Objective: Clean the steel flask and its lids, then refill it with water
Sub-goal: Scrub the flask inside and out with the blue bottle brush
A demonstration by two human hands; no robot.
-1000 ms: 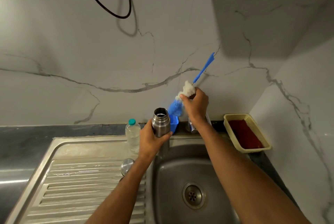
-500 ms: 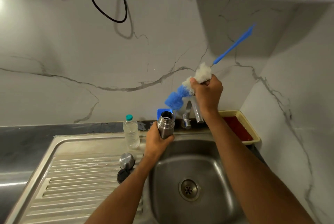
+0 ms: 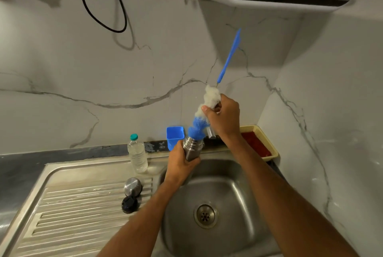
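With my left hand (image 3: 180, 165) gripping the cylindrical steel flask (image 3: 192, 148) at frame centre above the sink (image 3: 234, 184), I'd steady it while my right hand (image 3: 224, 119), clutching the blue-and-white bristle bottle brush (image 3: 204, 111), pushes straight down.

Bottle brush (image 3: 204, 111) lowered by right hand (image 3: 224, 116); blue bristle tip now meets steel flask (image 3: 191, 148) mouth, handle tilted more upright.

Plastic water bottle (image 3: 137, 156) (teal cap), blue cup (image 3: 175, 137), yellow basket (image 3: 262, 142), black cable (image 3: 103, 7).
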